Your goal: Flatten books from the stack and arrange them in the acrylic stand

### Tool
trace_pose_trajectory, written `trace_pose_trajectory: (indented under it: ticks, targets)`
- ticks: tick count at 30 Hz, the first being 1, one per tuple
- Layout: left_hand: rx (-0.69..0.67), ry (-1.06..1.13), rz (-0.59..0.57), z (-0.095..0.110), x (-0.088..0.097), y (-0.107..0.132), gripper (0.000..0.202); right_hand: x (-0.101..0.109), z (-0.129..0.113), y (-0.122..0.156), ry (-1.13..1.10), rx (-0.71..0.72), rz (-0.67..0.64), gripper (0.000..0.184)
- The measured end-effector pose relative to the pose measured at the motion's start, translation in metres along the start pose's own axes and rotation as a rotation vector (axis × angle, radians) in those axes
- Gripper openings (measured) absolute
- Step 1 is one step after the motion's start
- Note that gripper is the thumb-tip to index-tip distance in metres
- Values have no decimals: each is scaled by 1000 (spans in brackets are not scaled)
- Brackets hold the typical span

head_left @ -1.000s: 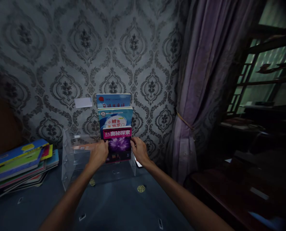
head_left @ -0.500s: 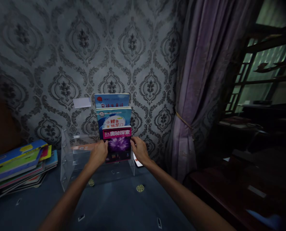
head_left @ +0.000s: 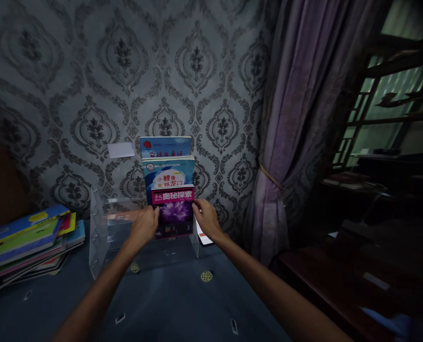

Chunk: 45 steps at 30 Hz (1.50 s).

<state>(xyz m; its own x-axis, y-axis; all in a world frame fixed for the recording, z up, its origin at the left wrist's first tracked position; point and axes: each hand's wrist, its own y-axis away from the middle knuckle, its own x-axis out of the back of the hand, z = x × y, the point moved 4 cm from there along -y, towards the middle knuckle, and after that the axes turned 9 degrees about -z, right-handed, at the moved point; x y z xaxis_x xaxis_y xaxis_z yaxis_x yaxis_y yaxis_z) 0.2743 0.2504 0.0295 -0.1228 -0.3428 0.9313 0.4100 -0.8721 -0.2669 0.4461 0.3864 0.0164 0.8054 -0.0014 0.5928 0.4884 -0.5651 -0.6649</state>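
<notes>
My left hand (head_left: 144,226) and my right hand (head_left: 206,219) grip the two sides of a purple and pink book (head_left: 173,211) standing upright at the front of a clear acrylic rack (head_left: 100,230). Both hands have fingers curled round the book's edges. Behind it stand a light-blue book (head_left: 168,172) and, further back, a taller blue book (head_left: 165,146), each rising higher than the one in front. The rack sits on a blue-grey table (head_left: 168,304) against the patterned wall.
A stack of colourful books (head_left: 26,242) lies on the table at the left. A small white card (head_left: 204,237) lies by the rack's right end. A purple curtain (head_left: 290,142) hangs to the right, with dark wooden furniture (head_left: 357,280) and a window beyond.
Both hands and the purple book have hardly moved; they sit very slightly higher in the frame as the view shifted a little.
</notes>
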Motion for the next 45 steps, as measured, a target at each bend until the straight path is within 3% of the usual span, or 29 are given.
trace_pose_trajectory:
  ticks: [17,20,23,28,39,45]
  targets:
    - [72,-99,-37,9,5,1,35,0,-3,2,39,23,5,26]
    - [72,-105,-36,9,5,2,35,10,-16,4,90,37,102,35]
    - [70,-101,-38,8,5,3,35,21,-42,2,222,158,197,45]
    - [70,-88,-44,7,5,3,36,17,-68,-10,431,279,72,45]
    - [49,11,-15,2,4,2,34,12,-53,-21,406,312,69,44]
    - [-24,177,83,-7,9,-5,33,11,-50,-22,347,329,50,47]
